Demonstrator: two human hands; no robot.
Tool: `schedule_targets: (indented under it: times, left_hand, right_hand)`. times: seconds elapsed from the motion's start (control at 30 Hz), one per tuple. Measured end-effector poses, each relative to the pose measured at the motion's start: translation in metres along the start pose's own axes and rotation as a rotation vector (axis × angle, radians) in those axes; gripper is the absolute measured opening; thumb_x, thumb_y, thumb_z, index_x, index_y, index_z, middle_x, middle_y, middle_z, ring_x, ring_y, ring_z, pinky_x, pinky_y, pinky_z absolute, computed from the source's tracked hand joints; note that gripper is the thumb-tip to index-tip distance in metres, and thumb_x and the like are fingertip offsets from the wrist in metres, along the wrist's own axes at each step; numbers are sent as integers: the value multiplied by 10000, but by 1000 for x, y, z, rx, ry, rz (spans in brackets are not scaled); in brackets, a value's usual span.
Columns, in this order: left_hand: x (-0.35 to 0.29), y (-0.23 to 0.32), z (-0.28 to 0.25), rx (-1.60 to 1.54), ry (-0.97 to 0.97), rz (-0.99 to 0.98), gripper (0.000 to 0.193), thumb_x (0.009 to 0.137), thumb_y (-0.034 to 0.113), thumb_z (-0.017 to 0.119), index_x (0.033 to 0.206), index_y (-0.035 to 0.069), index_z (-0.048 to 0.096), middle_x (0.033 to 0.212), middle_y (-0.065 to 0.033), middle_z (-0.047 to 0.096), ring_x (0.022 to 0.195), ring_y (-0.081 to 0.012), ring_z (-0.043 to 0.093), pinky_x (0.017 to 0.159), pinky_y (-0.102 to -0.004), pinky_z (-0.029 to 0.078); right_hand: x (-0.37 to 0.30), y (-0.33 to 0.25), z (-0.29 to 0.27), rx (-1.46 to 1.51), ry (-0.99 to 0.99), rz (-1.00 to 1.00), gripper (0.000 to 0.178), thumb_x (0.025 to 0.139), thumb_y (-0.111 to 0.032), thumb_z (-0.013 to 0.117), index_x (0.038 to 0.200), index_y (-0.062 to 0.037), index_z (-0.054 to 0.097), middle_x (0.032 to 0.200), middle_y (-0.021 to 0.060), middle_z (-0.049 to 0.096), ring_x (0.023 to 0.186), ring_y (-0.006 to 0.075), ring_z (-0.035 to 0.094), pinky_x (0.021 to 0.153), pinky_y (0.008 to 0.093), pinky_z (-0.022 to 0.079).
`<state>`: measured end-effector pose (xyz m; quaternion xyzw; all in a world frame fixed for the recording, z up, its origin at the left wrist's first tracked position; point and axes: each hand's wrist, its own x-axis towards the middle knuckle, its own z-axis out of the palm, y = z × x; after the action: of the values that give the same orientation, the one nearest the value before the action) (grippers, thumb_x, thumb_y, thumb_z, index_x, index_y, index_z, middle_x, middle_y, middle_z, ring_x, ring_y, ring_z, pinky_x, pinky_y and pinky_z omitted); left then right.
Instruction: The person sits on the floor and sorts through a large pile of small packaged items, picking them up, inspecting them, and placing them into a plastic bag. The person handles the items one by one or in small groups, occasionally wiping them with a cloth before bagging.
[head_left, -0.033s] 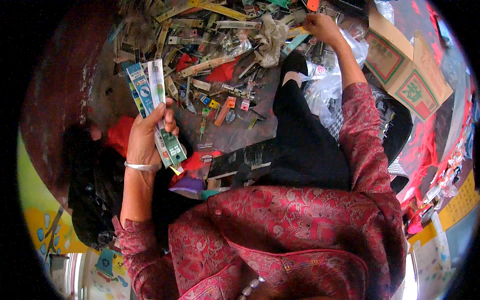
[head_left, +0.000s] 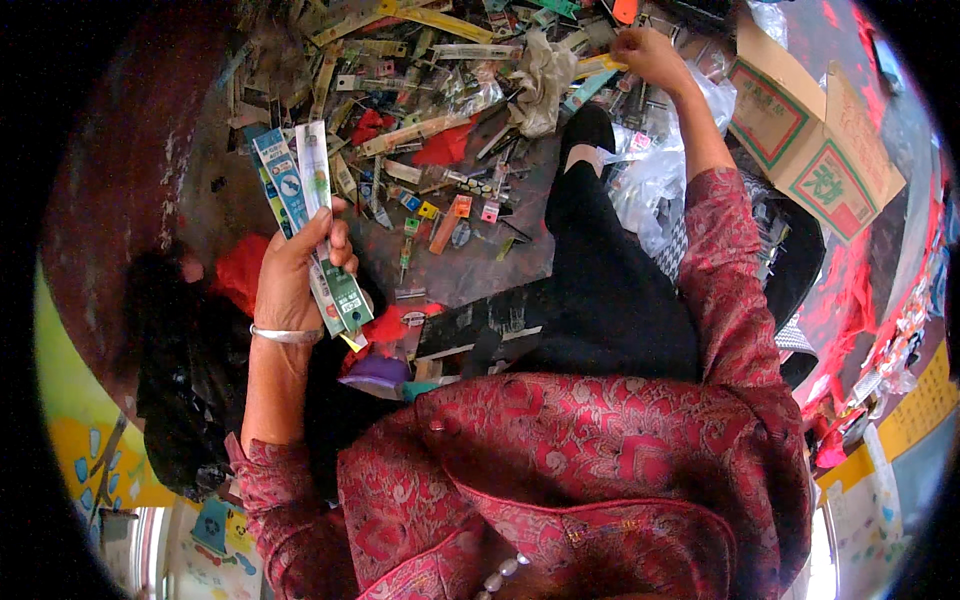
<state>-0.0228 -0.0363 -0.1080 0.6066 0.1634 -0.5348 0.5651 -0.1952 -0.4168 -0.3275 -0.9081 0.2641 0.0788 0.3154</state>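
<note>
My left hand (head_left: 300,262) is closed round a bundle of long, slim printed packets (head_left: 283,178), fanned out at the top in blue and white, with a green end below the fingers. What lies inside the packets is too small to make out. Stretched far forward, my right hand (head_left: 656,62) has its fingers pinched at the end of a narrow yellow strip (head_left: 600,64), which looks like another such packet. A teal strip (head_left: 590,90) lies just below it, and a crumpled pale wrapper (head_left: 545,82) is to its left.
Loose slim packets (head_left: 420,130) and small coloured pieces cover the dark floor ahead. My black-trousered leg (head_left: 610,270) stretches between the hands. Right of it are clear plastic bags (head_left: 645,200) and an opened cardboard box (head_left: 800,120). Red cloth (head_left: 243,268) lies by my left wrist.
My right hand has shifted very slightly to the right at the yellow strip. The left hand and its packets stay almost where they were.
</note>
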Motion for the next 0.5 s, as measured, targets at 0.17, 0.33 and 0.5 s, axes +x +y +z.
schedule_targets:
  times: [0.17,0.33,0.5]
  left_hand:
    - [-2,1,6,7,33,7,196,846,140,462,976,-5,478,622,-11,441,509,-87,407,474,-221,373]
    - [1,-1,2,-23,27,31,210,846,145,465,985,-12,471,642,-19,451,514,-96,408,480,-234,376]
    - [5,1,5,-125,35,26,219,842,129,462,1006,-15,457,671,-24,468,550,-117,445,520,-255,425]
  right_hand:
    - [-14,12,-52,-285,91,291,213,679,-197,524,791,-33,602,782,190,592,747,325,579,669,392,449]
    - [-25,-2,-96,408,194,245,179,731,-183,545,806,-35,610,699,27,589,557,79,513,478,217,388]
    - [-26,-127,-48,889,21,198,127,745,-182,567,791,-76,619,667,-23,585,488,38,428,410,193,296]
